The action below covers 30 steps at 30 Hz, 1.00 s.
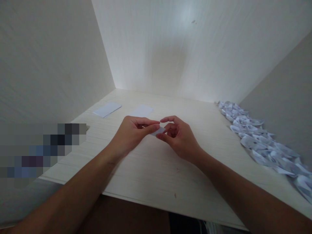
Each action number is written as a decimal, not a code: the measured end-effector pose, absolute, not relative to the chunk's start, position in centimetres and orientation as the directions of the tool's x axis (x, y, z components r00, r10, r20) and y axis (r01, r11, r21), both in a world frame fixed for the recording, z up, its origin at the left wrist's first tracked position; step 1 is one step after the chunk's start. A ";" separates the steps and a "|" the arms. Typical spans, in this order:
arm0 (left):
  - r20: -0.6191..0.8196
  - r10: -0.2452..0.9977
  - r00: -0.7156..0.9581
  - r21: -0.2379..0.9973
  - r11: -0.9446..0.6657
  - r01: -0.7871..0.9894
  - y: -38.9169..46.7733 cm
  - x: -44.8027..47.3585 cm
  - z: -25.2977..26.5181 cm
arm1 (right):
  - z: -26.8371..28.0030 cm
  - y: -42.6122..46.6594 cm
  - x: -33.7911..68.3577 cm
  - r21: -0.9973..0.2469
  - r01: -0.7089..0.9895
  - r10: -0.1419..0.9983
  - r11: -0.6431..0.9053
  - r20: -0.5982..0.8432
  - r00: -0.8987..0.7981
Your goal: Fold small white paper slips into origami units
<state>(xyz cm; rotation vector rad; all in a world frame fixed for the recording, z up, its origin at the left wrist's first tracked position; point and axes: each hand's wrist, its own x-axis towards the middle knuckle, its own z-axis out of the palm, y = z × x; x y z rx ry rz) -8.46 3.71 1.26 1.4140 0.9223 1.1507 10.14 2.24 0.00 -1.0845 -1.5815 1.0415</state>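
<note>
Between my two hands, above the middle of the desk, is a small folded piece of white paper (157, 132). My left hand (135, 131) pinches it with the thumb on top, and the fingers behind hide its left part. The thumb of my right hand (177, 135) presses the near right corner, with curled fingers behind it. My right index finger is raised and bent, its tip close to the left fingertips. Beyond my left hand lies a flat white sheet (142, 110), partly covered by that hand.
A stack of white paper (107, 109) lies at the back left of the pale wooden desk (156, 182). Along the right wall runs a long heap of folded white paper pieces (258, 133). Pale panels enclose the desk at the back and sides. A pixelated patch covers the left edge.
</note>
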 end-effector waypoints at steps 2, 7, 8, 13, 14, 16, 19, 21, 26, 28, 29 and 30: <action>0.175 0.962 0.211 0.985 -0.172 -0.034 3.5 -8.3 1.5 | 0.0 2.2 10.1 -0.948 0.158 0.953 0.277 0.250 -0.174; 0.268 0.944 0.193 0.962 -0.273 0.001 3.0 -8.0 1.7 | 0.3 2.0 9.9 -0.925 0.138 0.934 0.353 0.339 -0.113; 0.296 0.937 0.184 0.954 -0.301 -0.002 2.9 -7.9 1.6 | 0.3 1.9 9.9 -0.921 0.136 0.930 0.364 0.352 -0.107; 0.488 0.862 0.133 0.870 -0.493 0.001 2.5 -7.7 1.3 | 0.4 1.7 9.7 -0.925 0.113 0.930 0.362 0.349 -0.118; 0.520 0.844 0.130 0.851 -0.525 0.005 2.4 -7.7 1.3 | 0.4 1.6 9.7 -0.928 0.103 0.930 0.359 0.346 -0.124; 0.568 0.814 0.123 0.820 -0.572 -0.001 2.3 -7.6 1.2 | 0.5 1.6 9.7 -0.932 0.080 0.929 0.353 0.340 -0.143; 0.605 0.788 0.113 0.795 -0.607 -0.021 2.0 -7.5 1.2 | 0.6 1.5 9.7 -0.940 0.055 0.931 0.337 0.324 -0.168; 0.603 0.790 0.106 0.796 -0.606 -0.013 2.0 -7.5 1.3 | 0.7 1.5 9.7 -0.946 0.047 0.935 0.320 0.308 -0.178; 0.370 0.914 0.167 0.925 -0.379 0.021 2.8 -7.8 1.5 | 0.7 1.8 9.8 -0.979 -0.030 0.965 0.202 0.204 -0.165; 0.261 0.945 0.196 0.960 -0.276 0.052 3.1 -7.9 1.6 | 0.6 1.9 9.8 -0.986 -0.067 0.977 0.151 0.159 -0.141; 0.229 0.952 0.202 0.966 -0.248 0.073 3.3 -8.0 1.6 | 0.6 1.9 9.8 -0.988 -0.080 0.981 0.133 0.143 -0.129; 0.211 0.956 0.205 0.968 -0.234 0.093 3.4 -8.0 1.7 | 0.6 1.9 9.8 -0.989 -0.091 0.984 0.120 0.130 -0.120</action>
